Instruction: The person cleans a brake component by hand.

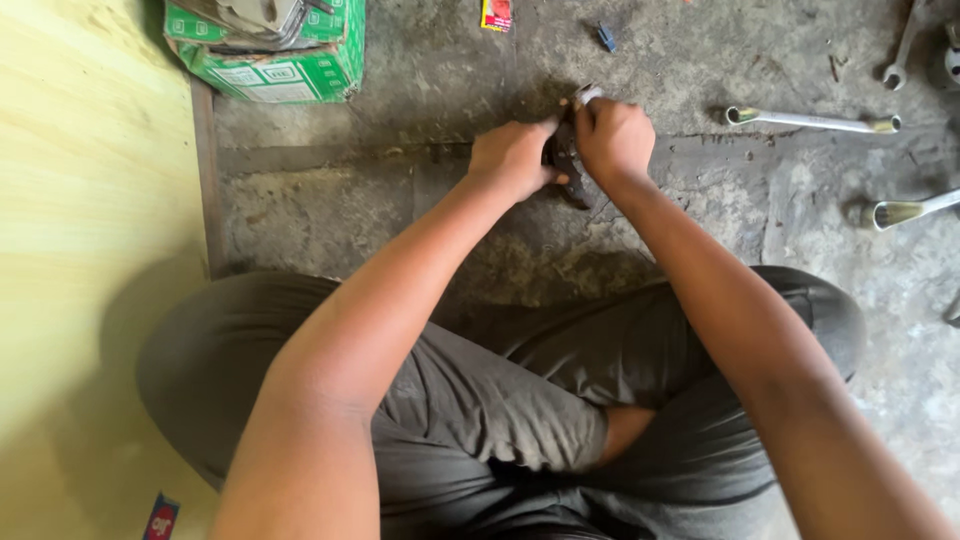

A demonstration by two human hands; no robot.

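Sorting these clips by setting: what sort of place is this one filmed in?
Probably a repair workshop, worked at floor level. Metal wrenches lie loose on a stained concrete floor, a green cardboard box sits nearby, and the left hand and right hand grip a small dark metal part.

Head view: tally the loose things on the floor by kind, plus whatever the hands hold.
Spanners: 4
Green cardboard box: 1
Small red packet: 1
Small blue bit: 1
Dark metal part held in left hand and right hand: 1
Total: 8
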